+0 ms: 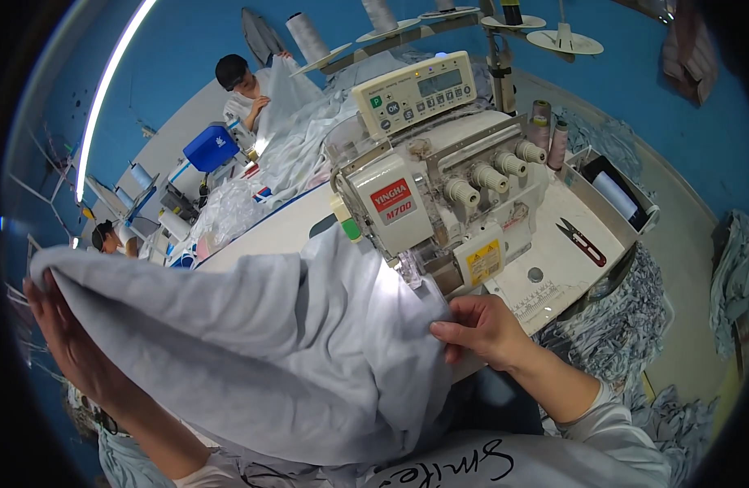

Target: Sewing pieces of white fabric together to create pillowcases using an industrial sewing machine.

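A large piece of light grey fabric (260,342) spreads from the left across to the overlock sewing machine (423,195). Its right end lies under the lit presser foot (408,268) of the machine. My right hand (484,329) pinches the fabric's edge between thumb and fingers, just in front of the foot. Far out to the left, my left hand (73,350) holds up the other end, which hangs in a long fold. The fabric partly covers the left fingers.
Red-handled thread snips (583,244) lie on the machine table's right side, near a box (610,191) and thread cones (539,126). Fabric scraps (618,325) are heaped below at the right. Further back, a person (248,98) handles pale cloth; another (110,237) sits at far left.
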A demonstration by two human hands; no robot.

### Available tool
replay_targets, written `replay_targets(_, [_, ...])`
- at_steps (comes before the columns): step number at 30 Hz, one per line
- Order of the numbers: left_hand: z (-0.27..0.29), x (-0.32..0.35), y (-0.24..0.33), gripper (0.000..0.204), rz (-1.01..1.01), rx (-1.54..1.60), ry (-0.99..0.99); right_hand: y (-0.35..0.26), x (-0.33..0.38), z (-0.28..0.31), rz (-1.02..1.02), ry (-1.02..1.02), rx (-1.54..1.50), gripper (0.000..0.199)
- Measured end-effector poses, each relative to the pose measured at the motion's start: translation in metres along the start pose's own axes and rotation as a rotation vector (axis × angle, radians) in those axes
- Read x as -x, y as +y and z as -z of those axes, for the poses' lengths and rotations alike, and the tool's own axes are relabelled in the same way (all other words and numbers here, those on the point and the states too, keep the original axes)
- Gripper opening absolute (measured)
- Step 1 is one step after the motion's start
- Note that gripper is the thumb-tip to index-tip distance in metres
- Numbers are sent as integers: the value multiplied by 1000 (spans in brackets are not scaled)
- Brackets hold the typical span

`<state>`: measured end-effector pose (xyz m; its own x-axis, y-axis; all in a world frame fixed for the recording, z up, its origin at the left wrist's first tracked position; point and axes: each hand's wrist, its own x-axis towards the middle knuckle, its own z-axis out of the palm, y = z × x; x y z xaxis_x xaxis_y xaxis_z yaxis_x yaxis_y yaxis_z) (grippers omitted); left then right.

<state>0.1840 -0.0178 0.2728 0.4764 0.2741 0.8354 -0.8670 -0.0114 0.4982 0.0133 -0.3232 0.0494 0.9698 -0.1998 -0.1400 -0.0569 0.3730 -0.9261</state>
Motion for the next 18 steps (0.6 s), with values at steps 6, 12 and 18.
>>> replay_targets(6, [-10,-44,-21,52,45,156,-355,1,-2,4,-3,30,0,18])
replay_targets(12, [-24,-109,-16,48,-542,-658,-586,-2,0,4,-18,23,-15,16])
replay_targets(18, [-26,-63,-66,41,78,-23,-618,1,-1,7,-9,17,-28,17])
